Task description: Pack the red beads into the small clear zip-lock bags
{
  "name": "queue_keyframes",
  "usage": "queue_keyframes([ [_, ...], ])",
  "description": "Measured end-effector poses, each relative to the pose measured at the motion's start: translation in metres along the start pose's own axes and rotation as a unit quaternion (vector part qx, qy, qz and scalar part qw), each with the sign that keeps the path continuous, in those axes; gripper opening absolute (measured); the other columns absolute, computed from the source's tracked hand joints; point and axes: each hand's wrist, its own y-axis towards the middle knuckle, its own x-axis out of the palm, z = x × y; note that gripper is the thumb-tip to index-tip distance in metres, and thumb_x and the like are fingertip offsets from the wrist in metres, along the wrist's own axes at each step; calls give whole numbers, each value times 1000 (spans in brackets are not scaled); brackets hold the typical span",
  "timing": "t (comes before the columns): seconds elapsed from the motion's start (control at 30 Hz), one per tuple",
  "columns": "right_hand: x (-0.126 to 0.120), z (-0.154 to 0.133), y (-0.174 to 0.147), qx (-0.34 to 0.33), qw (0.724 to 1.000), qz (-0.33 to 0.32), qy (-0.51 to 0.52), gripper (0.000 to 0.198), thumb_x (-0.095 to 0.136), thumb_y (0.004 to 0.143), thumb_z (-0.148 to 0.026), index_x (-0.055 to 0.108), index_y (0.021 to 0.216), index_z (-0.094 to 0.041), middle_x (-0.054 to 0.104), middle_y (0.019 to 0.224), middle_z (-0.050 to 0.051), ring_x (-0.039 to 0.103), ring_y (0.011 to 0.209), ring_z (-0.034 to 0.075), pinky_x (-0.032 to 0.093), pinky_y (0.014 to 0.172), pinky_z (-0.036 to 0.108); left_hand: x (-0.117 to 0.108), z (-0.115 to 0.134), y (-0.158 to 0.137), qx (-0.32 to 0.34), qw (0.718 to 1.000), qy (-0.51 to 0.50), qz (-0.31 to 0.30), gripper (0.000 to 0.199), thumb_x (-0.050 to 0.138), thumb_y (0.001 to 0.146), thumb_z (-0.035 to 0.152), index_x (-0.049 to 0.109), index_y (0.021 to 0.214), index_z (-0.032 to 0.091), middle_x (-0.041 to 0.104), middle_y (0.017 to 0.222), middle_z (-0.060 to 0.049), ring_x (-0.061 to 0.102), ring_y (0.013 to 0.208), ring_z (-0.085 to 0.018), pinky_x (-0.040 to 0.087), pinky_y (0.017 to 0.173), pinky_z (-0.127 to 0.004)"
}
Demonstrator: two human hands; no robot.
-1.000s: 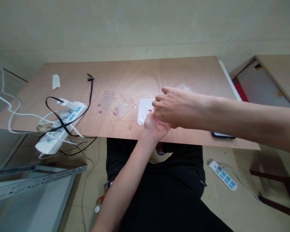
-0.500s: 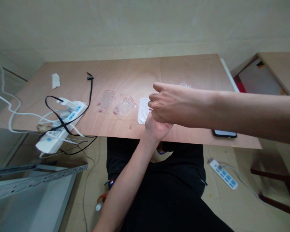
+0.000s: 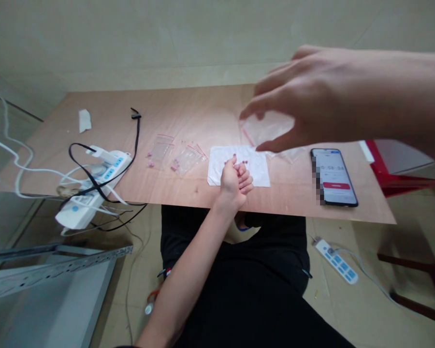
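Note:
My left hand [image 3: 234, 182] rests palm up over the front of a white paper sheet [image 3: 214, 166], its fingers curled in and its thumb pointing away from me. Whatever the curled fingers may hold is hidden. Several small dark pink pieces [image 3: 245, 162] lie on the sheet just beyond the fingertips. Raised over the right part of the table, my right hand [image 3: 290, 101] is slightly blurred, with thumb and fingers spread and nothing visible between them. Below and behind it is a clear plastic zip bag [image 3: 263, 129] with a red strip, partly covered by the hand.
Small zip bags [image 3: 161, 147] with pink pieces lie left of the sheet. A phone [image 3: 335, 176] lies at the table's right. On the left, a power strip [image 3: 94, 191] with tangled cables overhangs the front edge. A scrap of white paper [image 3: 84, 121] lies farther back.
My right hand has lifted away from my left hand, moving up and right, and its fingers have spread. The pink pieces, the sheet's right part and the phone now show. My left fingers look curled.

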Motion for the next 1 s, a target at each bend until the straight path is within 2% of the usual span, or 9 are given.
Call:
queue_keyframes([
  [0.07, -5, 13, -6, -83, 991, -35, -97, 48, 68, 67, -64, 71, 105, -34, 72, 95, -8, 67, 95, 13, 49, 87, 31, -4, 2, 15, 133, 970, 176, 99, 55, 26, 99, 37, 31, 47, 21, 27, 40, 4, 28, 35, -8, 23, 39, -21],
  [0.17, 16, 39, -22, 44, 991, 29, -120, 46, 72, 74, -51, 70, 108, -22, 72, 92, 4, 66, 78, 15, 50, 73, 32, -9, 8, 43, 332, 799, 464, 188, 47, 37, 98, 37, 47, 55, 20, 55, 58, -2, 55, 58, -14, 39, 56, -26],
  [0.27, 59, 66, -39, 188, 978, 62, -63, 50, 73, 77, -37, 66, 118, -9, 72, 100, 16, 66, 83, 21, 50, 78, 36, -12, 11, 66, 392, 633, 650, 153, 37, 34, 100, 30, 60, 75, 18, 67, 80, -9, 64, 79, -20, 44, 72, -31],
  [0.4, 116, 90, -54, 285, 955, 63, -55, 63, 65, 82, -38, 52, 133, -4, 66, 117, 22, 61, 109, 32, 47, 93, 44, -15, 6, 83, 396, 531, 741, 109, 35, 31, 100, 26, 63, 92, 13, 68, 94, -14, 63, 92, -23, 45, 83, -34],
  [0.5, 142, 95, -61, 301, 949, 56, -81, 63, 57, 86, -38, 45, 138, -5, 55, 132, 25, 52, 123, 37, 42, 99, 52, -19, 0, 86, 407, 515, 749, 94, 32, 33, 99, 25, 62, 94, 13, 67, 98, -16, 60, 99, -26, 44, 87, -36],
  [0.7, 166, 99, -73, 300, 952, 51, -48, 84, 44, 89, -56, 24, 148, -1, 32, 151, 28, 28, 142, 39, 27, 112, 56, -25, 2, 71, 464, 565, 673, 108, 26, 39, 96, 31, 61, 92, 17, 65, 102, -14, 55, 103, -28, 39, 93, -42],
  [0.83, 166, 101, -77, 301, 950, 77, -25, 91, 35, 87, -69, 15, 152, -8, 20, 158, 24, 17, 147, 37, 22, 113, 61, -56, 24, 55, 467, 620, 595, 210, 20, 45, 93, 31, 61, 97, 19, 64, 106, -12, 53, 108, -28, 36, 100, -43],
  [0.93, 162, 95, -79, 299, 950, 89, -28, 88, 30, 89, -68, 14, 153, -11, 16, 160, 21, 12, 148, 37, 18, 113, 63, -93, 43, 48, 406, 626, 587, 314, 30, 53, 90, 35, 61, 110, 14, 60, 118, -18, 50, 118, -32, 35, 103, -47],
  [1.0, 159, 88, -78, 298, 949, 101, -31, 85, 29, 90, -67, 15, 153, -12, 16, 160, 20, 10, 149, 36, 16, 114, 64, -113, 51, 44, 365, 618, 613, 330, 39, 58, 86, 40, 61, 114, 12, 58, 123, -21, 48, 121, -37, 35, 103, -50],
])
